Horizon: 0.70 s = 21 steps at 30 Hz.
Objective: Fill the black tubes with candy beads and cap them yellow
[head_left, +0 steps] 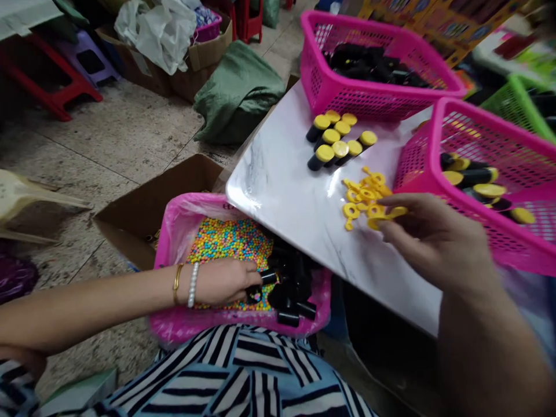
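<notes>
pinched at the fingertips of our right hand [434, 246] is a yellow plastic ring piece [384, 215], at the edge of a loose pile of yellow rings [365, 194] on a marble-patterned board [282, 197]. our left hand [221, 282] is curled closed around a small black tube [256, 293], down among multicoloured beads [230, 249] in a pink-lined tray [174, 231]; a gold bangle [176, 284] and a pearl bracelet [193, 285] sit on that wrist. more black tubes [289, 289] lie heaped beside the beads in the same tray. on the board, black tubes with yellow caps [341, 142] lie clustered between the yellow rings and a pink mesh basket [347, 95] of black pieces. a second pink mesh basket [478, 119], holding capped tubes, stands just beyond our right hand.
</notes>
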Motion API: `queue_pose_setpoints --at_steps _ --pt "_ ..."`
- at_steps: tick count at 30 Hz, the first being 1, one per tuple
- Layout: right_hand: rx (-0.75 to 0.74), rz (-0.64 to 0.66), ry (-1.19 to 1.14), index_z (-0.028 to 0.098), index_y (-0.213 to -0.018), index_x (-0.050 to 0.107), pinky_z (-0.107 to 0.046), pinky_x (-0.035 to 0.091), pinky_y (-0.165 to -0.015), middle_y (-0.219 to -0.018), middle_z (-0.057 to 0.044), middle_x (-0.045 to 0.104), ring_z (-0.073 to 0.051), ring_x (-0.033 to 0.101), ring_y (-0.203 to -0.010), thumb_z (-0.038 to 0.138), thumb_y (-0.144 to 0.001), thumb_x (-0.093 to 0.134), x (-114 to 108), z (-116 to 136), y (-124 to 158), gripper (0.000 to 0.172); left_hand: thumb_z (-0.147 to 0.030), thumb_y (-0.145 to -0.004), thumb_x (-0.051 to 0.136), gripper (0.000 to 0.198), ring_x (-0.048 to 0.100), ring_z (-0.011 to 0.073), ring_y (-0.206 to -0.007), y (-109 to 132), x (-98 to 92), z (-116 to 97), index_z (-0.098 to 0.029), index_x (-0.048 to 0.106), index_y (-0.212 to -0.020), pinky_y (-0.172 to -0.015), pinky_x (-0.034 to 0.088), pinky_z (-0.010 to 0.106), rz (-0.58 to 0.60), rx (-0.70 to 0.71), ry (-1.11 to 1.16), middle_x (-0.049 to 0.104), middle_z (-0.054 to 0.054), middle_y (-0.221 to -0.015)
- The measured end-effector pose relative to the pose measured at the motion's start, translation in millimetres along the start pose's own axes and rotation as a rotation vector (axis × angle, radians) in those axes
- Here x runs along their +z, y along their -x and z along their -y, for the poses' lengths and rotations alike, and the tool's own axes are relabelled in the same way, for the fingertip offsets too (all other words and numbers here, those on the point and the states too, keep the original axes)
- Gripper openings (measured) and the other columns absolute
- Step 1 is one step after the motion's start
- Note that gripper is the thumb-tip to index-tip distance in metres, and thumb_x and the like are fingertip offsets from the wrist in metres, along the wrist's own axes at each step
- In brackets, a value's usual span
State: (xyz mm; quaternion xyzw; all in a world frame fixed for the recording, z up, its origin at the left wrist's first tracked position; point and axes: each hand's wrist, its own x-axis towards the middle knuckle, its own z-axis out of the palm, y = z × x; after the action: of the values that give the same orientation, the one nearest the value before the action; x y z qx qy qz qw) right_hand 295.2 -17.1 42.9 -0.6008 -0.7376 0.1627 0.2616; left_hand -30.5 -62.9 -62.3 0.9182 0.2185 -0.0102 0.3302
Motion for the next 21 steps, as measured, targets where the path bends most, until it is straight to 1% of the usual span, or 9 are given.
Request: queue_pose_setpoints --at_steps 2,4,8,10,12,14,16,19,21 --pt "0.187 -0.016 -0.260 0.025 -0.098 0.067 -0.026 0.041 -0.047 -0.074 -0.002 0.063 -0.013 0.056 -0.053 0.034 -0.075 0.071 -1.0 7.3 2.6 0.025 -0.010 -0.082 0.061 0.029 0.063 0.0171 -0.085 0.8 -12.4 2.2 -0.016 0.062 -0.111 -0.075 0.054 0.027 -0.080 0.007 0.147 0.063 0.008 -0.102" --pt "0.359 0.012 -0.456 0.026 -0.087 0.066 -0.024 0.036 -0.040 -0.069 0.000 0.061 -0.011 0.051 -0.048 0.032 -0.069 0.075 -1.0 13.7 3.6 0.021 -0.010 -0.083 0.061 0.030 0.062 0.0162 -0.088 1.6 -21.8 2.6 -0.016 0.063 -0.111 -0.080 0.053 0.029 -0.166 0.026 0.288 0.063 0.009 -0.105" --pt "0.538 0.145 -0.681 0.024 -0.072 0.058 -0.022 0.030 -0.031 -0.058 0.002 0.058 -0.010 0.048 -0.037 0.034 -0.055 0.082 1.1 15.8 -0.2 0.031 -0.018 -0.084 0.064 0.028 0.059 0.0097 -0.064 2.9 -37.4 -6.3 -0.015 0.065 -0.112 -0.061 0.050 0.022 -0.248 -0.014 0.523 0.067 0.004 -0.090" --pt "0.548 0.228 -0.730 0.024 -0.074 0.058 -0.023 0.035 -0.031 -0.055 0.002 0.059 -0.013 0.052 -0.036 0.037 -0.053 0.083 2.0 13.1 -3.7 0.036 -0.019 -0.085 0.063 0.028 0.062 0.0104 -0.066 0.2 -50.0 -14.2 -0.015 0.065 -0.113 -0.062 0.051 0.022 -0.315 -0.004 0.544 0.069 0.004 -0.087" --pt "0.540 0.314 -0.774 0.023 -0.080 0.061 -0.025 0.044 -0.035 -0.057 0.000 0.063 -0.018 0.060 -0.041 0.039 -0.054 0.085 2.9 11.3 -7.2 0.039 -0.018 -0.087 0.061 0.028 0.066 0.0122 -0.078 -8.2 -66.6 -20.5 -0.015 0.064 -0.114 -0.072 0.053 0.024 -0.417 0.073 0.505 0.072 0.006 -0.094" --pt "0.530 0.386 -0.800 0.021 -0.085 0.064 -0.027 0.050 -0.040 -0.061 -0.003 0.067 -0.020 0.065 -0.048 0.040 -0.055 0.086 5.6 12.4 -10.4 0.041 -0.017 -0.085 0.061 0.028 0.067 0.0136 -0.087 -24.2 -83.0 -21.4 -0.014 0.065 -0.113 -0.081 0.053 0.025 -0.551 0.123 0.409 0.072 0.007 -0.102" --pt "0.511 0.421 -0.770 0.020 -0.086 0.066 -0.027 0.053 -0.042 -0.068 -0.005 0.070 -0.022 0.069 -0.056 0.042 -0.059 0.085 11.1 16.3 -13.4 0.040 -0.017 -0.082 0.065 0.028 0.066 0.0162 -0.090 -46.1 -94.1 -15.5 -0.013 0.067 -0.109 -0.084 0.052 0.029 -0.671 0.088 0.257 0.073 0.007 -0.100" --pt "0.427 0.393 -0.575 0.017 -0.081 0.067 -0.024 0.049 -0.040 -0.071 -0.008 0.071 -0.018 0.066 -0.053 0.048 -0.070 0.078 23.4 23.6 -15.8 0.035 -0.021 -0.076 0.070 0.026 0.062 0.0203 -0.089 -77.6 -96.7 0.6 -0.014 0.069 -0.101 -0.081 0.051 0.033 -0.688 -0.010 0.092 0.072 0.005 -0.086" --pt "0.292 0.325 -0.389 0.017 -0.078 0.068 -0.024 0.048 -0.043 -0.066 -0.006 0.070 -0.015 0.062 -0.049 0.048 -0.078 0.072 29.9 26.6 -15.2 0.031 -0.023 -0.075 0.072 0.025 0.060 0.0206 -0.088 -88.7 -92.3 8.9 -0.015 0.070 -0.099 -0.080 0.050 0.033 -0.685 -0.031 0.072 0.071 0.004 -0.084"
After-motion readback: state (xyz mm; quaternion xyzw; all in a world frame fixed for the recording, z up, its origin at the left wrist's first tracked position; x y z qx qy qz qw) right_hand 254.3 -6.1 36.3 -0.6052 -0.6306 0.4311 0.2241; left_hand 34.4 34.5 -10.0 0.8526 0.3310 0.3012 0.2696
